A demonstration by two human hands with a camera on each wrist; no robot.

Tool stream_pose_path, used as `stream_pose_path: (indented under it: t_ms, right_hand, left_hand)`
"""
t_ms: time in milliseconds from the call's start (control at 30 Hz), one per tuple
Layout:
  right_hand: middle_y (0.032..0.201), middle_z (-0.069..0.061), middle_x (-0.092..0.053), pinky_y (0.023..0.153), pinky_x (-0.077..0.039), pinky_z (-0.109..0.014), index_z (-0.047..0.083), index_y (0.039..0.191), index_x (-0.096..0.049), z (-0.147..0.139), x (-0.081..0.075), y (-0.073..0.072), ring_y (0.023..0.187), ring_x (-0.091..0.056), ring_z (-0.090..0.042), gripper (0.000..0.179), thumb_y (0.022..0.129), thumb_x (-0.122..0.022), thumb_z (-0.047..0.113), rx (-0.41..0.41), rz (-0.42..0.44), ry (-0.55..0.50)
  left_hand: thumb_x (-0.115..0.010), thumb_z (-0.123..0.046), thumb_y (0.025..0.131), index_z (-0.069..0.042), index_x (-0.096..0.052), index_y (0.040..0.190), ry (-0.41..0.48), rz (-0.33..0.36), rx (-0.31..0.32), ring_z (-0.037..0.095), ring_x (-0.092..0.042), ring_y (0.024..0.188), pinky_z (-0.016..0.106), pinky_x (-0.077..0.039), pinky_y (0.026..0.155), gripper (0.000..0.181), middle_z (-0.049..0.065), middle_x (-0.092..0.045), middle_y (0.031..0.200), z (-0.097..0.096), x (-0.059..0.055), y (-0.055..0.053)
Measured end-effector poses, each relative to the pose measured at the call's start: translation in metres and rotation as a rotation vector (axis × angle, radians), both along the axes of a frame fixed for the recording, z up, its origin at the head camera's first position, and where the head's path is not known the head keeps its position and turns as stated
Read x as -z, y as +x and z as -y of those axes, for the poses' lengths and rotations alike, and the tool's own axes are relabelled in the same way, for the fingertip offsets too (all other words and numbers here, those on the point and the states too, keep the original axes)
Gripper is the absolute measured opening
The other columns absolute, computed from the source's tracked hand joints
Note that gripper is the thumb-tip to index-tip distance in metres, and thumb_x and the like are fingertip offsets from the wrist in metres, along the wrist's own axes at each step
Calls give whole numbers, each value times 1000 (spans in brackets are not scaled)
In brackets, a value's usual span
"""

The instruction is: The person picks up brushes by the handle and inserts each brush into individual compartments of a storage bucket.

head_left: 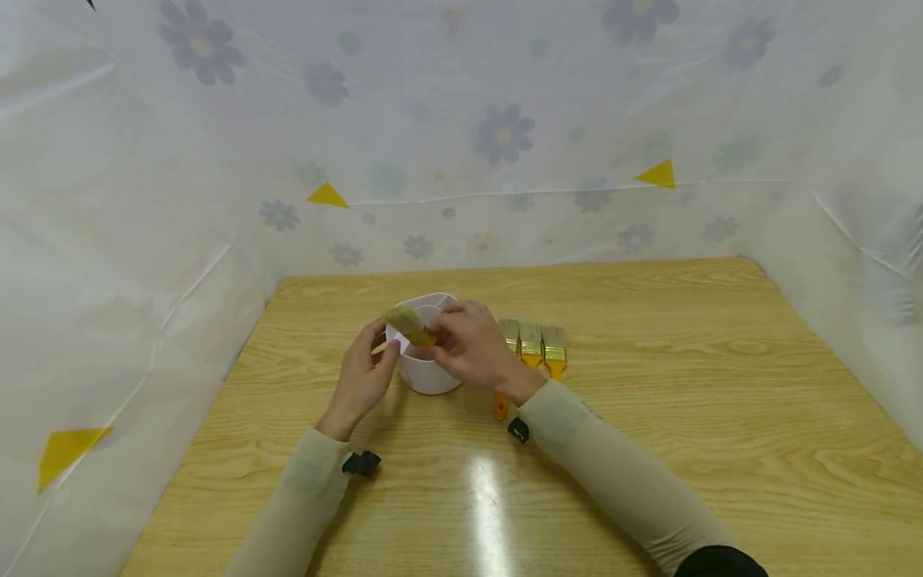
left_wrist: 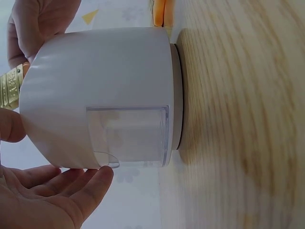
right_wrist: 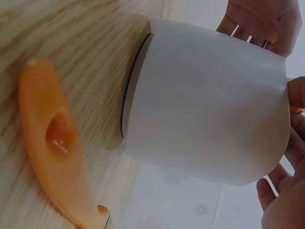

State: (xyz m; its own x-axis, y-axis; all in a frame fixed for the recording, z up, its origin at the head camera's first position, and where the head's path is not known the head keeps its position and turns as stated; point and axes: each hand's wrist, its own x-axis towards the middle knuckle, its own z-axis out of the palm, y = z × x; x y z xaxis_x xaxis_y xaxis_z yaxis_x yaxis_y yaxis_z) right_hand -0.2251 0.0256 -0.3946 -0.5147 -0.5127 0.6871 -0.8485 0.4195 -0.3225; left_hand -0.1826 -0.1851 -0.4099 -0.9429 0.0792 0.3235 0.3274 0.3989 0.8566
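A white round pen holder (head_left: 429, 378) with inner dividers stands upright on the table; the left wrist view shows a clear little drawer (left_wrist: 136, 136) in its side and a thin grey base. My left hand (head_left: 363, 378) holds the holder's left side, thumb at the rim and fingers along the wall. Over the opening, my right hand (head_left: 472, 344) grips a paintbrush (head_left: 409, 324) with pale bristles, tilted up and to the left. Its handle is mostly hidden by the fingers and the holder. The brush's gold ferrule (left_wrist: 10, 88) shows beyond the rim.
Beside my right wrist, three paintbrushes (head_left: 554, 340) lie in a row, partly hidden by the forearm. An orange handle (right_wrist: 55, 143) is near in the right wrist view. The wooden table (head_left: 685, 385) meets flower-patterned sheeting (head_left: 447, 160) with yellow tape triangles behind it.
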Motion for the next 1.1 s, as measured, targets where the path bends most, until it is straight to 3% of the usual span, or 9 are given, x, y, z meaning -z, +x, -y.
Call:
stream_pose_path:
  t_ms: [400, 600, 900, 1100]
  right_hand:
    - [78, 7, -70, 95, -42, -46, 16, 87, -73, 3, -1, 0, 103, -57, -23, 11, 80, -76, 23, 26, 8, 49]
    - [81, 3, -71, 95, -43, -45, 12, 87, -74, 1, -2, -1, 104, -58, -27, 10, 78, -77, 17, -30, 14, 17]
    - [83, 2, -71, 98, -39, -40, 9, 91, -72, -6, -3, 2, 104, -55, -22, 12, 80, -77, 12, -115, 168, -83]
    - [85, 3, -69, 95, -41, -39, 8, 94, -71, -8, -2, 3, 100, -54, -17, 16, 80, -78, 15, -122, 155, -94]
  left_hand:
    - [-53, -13, 98, -4, -47, 134, -23, -25, -10, 34, -49, 123, 49, -47, 95, 38, 16, -49, 134, 0, -2, 2]
    - [-51, -16, 99, -4, -46, 137, -34, -36, 7, 33, -48, 124, 50, -48, 93, 40, 14, -48, 137, 0, -2, 2]
    - [-50, -19, 100, 0, -43, 139, -47, -31, 12, 36, -47, 125, 51, -48, 92, 44, 18, -45, 139, -1, -5, 4]
    - [-50, -18, 100, 0, -42, 140, -68, -38, 2, 34, -47, 125, 49, -49, 92, 44, 18, -46, 138, 1, 0, 1]
